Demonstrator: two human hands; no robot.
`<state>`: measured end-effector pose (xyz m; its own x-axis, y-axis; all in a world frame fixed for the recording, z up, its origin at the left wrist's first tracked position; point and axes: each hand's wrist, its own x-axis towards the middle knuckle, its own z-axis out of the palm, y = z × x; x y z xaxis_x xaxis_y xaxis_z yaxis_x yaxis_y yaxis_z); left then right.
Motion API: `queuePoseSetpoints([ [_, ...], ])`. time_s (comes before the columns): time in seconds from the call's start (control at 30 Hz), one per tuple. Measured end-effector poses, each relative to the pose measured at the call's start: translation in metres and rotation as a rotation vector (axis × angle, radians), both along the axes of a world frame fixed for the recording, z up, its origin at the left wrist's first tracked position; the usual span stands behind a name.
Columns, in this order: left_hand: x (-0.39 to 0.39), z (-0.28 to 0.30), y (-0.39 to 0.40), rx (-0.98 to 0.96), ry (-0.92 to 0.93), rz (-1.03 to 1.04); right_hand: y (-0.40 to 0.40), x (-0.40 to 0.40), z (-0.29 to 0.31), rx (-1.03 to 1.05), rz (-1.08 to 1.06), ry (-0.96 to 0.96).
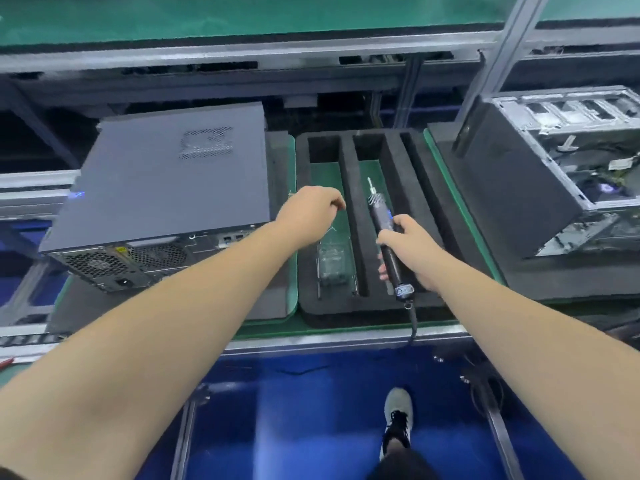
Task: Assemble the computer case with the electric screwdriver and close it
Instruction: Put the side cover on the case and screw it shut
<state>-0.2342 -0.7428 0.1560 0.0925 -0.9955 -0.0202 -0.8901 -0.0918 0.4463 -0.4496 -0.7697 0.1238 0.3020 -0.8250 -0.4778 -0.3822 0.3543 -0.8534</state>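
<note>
The foam tray [360,308] fills the counter [311,332] between the closed computer case [166,178] and the open case [554,174]. Its raised dividers [353,216] wall narrow slots. The right slot [427,188] lies open; a clear bag [334,265] occupies the near left slot.

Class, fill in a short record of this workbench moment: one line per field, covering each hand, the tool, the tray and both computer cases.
left hand: fingers loosely curled, holding nothing, above the foam tray
right hand: grips the screwdriver
screwdriver: tip points away, over the tray's middle slot
foam tray: black, slotted, a clear bag in its left slot
closed case: left of tray, lying flat
open case: right of tray, insides showing
</note>
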Motion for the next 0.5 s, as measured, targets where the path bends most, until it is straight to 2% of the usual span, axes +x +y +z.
queuePoseSetpoints([
  [0.13, -0.007, -0.028, -0.045, 0.197, -0.05, 0.067, -0.065, 0.016, -0.019, 0.055, 0.094, -0.088],
  [0.3, -0.006, -0.062, -0.065, 0.433, -0.179, 0.091, -0.11, 0.029, -0.042, 0.141, 0.239, -0.036],
  [0.5, -0.007, -0.085, -0.077, 0.555, -0.166, 0.013, -0.127, 0.048, -0.066, 0.209, 0.304, -0.043],
])
